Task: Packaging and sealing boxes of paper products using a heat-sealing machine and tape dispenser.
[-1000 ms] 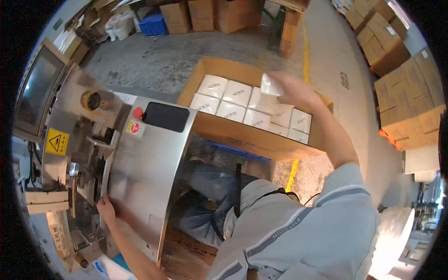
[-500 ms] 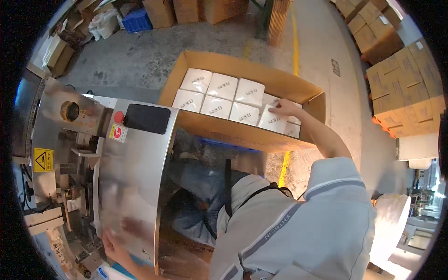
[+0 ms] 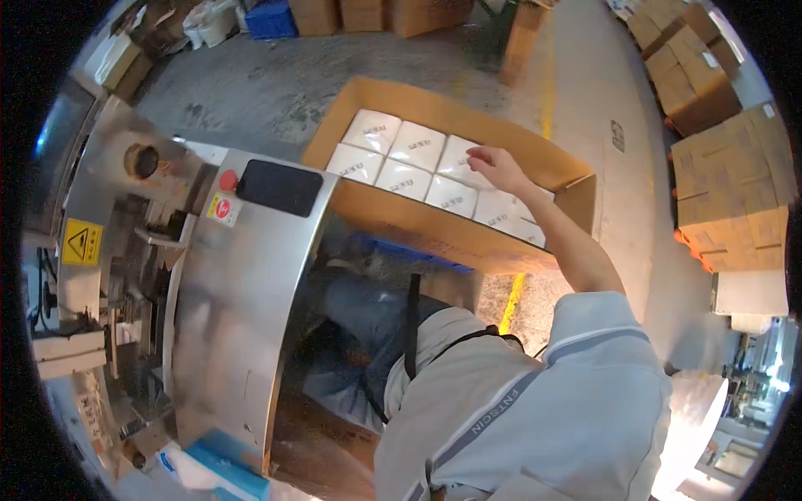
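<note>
My right hand (image 3: 499,169) is over an open cardboard carton (image 3: 401,219), its loosely bent fingers at the top of a white pack (image 3: 455,159) in the far row. Nothing shows lifted in it, and the fingers look apart. The carton holds several square white packs with dark print, set in two rows; one near-row pack (image 3: 403,185) lies to the left of my hand. My hand and forearm cover part of the packs at the right end. My left hand is out of the picture.
Left of me stands a steel machine (image 3: 238,292) with a red button (image 3: 228,179) and a dark screen (image 3: 281,187). A blue and white package (image 3: 221,468) lies at its near end. Stacked cartons (image 3: 731,184) line the right side; a blue crate (image 3: 271,20) sits far back.
My right hand has moved left and away from me, off a near-row pack toward the far row. My left hand, earlier by the machine's near end, has left view. The view has shifted slightly.
</note>
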The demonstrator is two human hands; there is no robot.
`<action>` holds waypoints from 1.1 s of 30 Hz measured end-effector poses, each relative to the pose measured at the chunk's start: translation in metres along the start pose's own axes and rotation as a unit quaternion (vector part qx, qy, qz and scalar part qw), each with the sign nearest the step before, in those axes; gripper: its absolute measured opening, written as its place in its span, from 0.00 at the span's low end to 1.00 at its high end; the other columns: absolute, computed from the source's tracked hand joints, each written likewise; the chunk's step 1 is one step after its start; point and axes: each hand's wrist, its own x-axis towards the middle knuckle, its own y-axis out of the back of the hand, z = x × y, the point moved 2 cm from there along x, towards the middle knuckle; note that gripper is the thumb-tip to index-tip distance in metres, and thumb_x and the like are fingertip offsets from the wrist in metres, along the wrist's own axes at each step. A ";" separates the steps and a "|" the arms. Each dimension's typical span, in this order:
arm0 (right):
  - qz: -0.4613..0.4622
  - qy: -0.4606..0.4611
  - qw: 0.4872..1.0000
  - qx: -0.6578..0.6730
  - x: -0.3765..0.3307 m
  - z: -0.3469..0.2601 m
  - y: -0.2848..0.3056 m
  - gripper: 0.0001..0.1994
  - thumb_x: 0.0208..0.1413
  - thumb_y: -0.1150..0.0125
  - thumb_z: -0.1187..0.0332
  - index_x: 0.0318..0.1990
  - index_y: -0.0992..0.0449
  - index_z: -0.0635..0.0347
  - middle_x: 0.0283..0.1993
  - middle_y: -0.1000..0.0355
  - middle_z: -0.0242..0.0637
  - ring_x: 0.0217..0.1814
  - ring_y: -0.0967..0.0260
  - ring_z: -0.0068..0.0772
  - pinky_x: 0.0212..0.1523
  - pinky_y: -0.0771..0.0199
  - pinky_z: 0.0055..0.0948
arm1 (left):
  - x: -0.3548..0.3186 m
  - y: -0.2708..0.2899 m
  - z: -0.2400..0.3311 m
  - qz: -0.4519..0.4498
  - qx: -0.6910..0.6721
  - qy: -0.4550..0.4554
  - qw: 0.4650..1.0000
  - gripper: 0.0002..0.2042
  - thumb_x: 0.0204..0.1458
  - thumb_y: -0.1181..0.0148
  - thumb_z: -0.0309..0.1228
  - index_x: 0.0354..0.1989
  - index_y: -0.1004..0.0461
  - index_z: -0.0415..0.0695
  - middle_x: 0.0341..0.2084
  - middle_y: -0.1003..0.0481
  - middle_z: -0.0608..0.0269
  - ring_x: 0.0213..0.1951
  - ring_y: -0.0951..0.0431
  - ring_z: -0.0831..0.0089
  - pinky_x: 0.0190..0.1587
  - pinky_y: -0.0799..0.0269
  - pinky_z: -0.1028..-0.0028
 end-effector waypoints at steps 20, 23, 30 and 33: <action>-0.155 0.172 0.970 0.077 0.000 -0.178 -0.086 0.17 0.64 0.42 0.72 0.57 0.28 0.71 0.50 0.23 0.40 0.51 0.27 0.27 0.54 0.27 0.26 | 0.004 -0.236 0.132 0.077 -0.032 0.116 0.990 0.17 0.52 0.33 0.39 0.36 0.23 0.34 0.28 0.21 0.52 0.32 0.21 0.63 0.38 0.27 0.66; -0.139 0.156 0.973 0.102 -0.011 -0.185 -0.071 0.17 0.63 0.41 0.72 0.57 0.28 0.71 0.48 0.23 0.40 0.49 0.26 0.27 0.52 0.26 0.27 | -0.003 -0.238 0.137 0.119 -0.055 0.107 0.985 0.13 0.55 0.36 0.36 0.37 0.21 0.35 0.32 0.19 0.47 0.36 0.18 0.59 0.39 0.26 0.64; -0.124 0.217 0.965 0.080 -0.012 -0.245 -0.085 0.17 0.62 0.41 0.72 0.57 0.28 0.67 0.49 0.22 0.41 0.50 0.25 0.28 0.52 0.26 0.27 | -0.017 -0.211 0.254 0.289 0.012 -0.153 0.945 0.09 0.60 0.41 0.32 0.40 0.20 0.40 0.32 0.20 0.43 0.35 0.19 0.48 0.39 0.25 0.59; -0.161 0.278 0.944 0.074 -0.044 -0.318 -0.129 0.23 0.57 0.36 0.72 0.60 0.30 0.67 0.56 0.26 0.42 0.58 0.28 0.33 0.57 0.27 0.30 | -0.050 -0.219 0.353 0.103 -0.028 -0.130 0.986 0.05 0.59 0.42 0.29 0.39 0.21 0.43 0.30 0.20 0.47 0.32 0.19 0.50 0.32 0.26 0.59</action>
